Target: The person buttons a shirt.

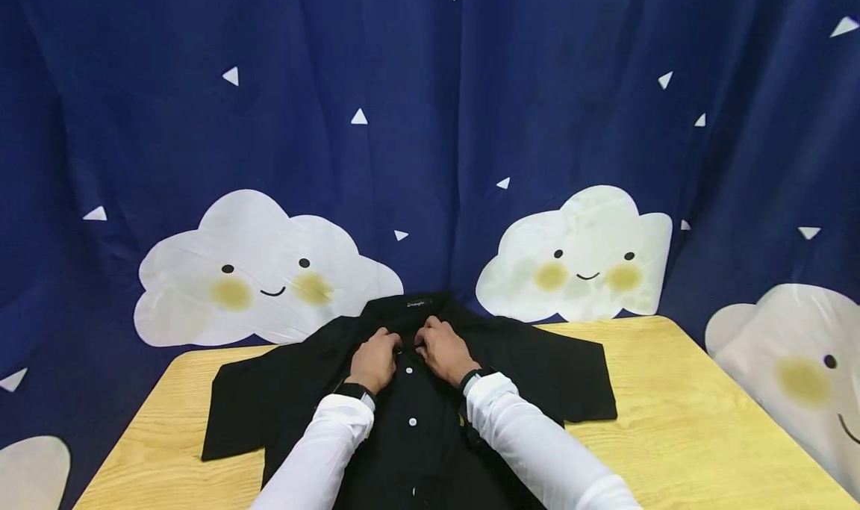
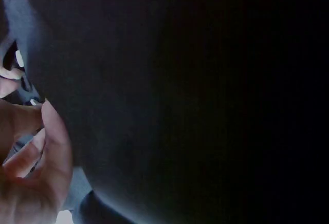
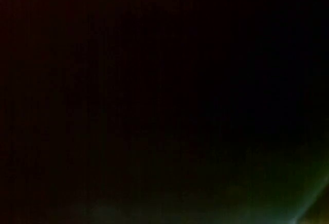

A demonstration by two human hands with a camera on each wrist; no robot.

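Note:
A black short-sleeved shirt (image 1: 558, 368) lies spread face up, its collar (image 1: 418, 305) at the far end and white buttons (image 1: 413, 422) down its front. Just below the collar, my left hand (image 1: 376, 358) pinches the shirt's front edge between thumb and fingertips. Opposite it, my right hand (image 1: 445, 348) has its fingers curled on the other side of the opening, gripping the cloth. In the left wrist view the left thumb and fingers (image 2: 54, 152) meet at the fabric edge, close to a white button (image 2: 19, 58). Dark cloth fills the right wrist view, hiding the right fingertips there.
The shirt lies on a light wooden table (image 1: 672, 413), with bare wood at both sides. A dark blue curtain (image 1: 416, 151) with white clouds and triangles hangs behind the table's far edge. The shirt's sleeves (image 1: 235, 413) stretch out left and right.

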